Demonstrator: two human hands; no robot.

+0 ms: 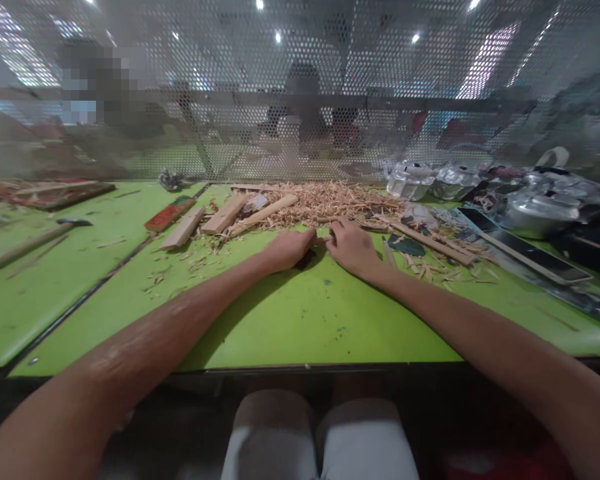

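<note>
Both hands meet over the green table (280, 320), just in front of a heap of pale wood shavings (325, 200). My left hand (291, 249) is closed, its fingers curled with a dark shadow beneath. Close beside it, my right hand (351, 245) has bent fingers pressed together toward the left one. A small pale bit shows in the narrow gap between them, too small and hidden to name. Left of the hands lie a flat wood block (226, 215), a shorter wood block (184, 230) and a carved wooden stick (265, 215).
A red-faced block (170, 215) lies near the table seam. At far left is a long-handled tool (30, 248). A wooden strip (433, 241), a dark-faced long bar (525, 245) and several foil-like silver bundles (543, 212) are at right. A perforated metal screen (240, 127) stands behind.
</note>
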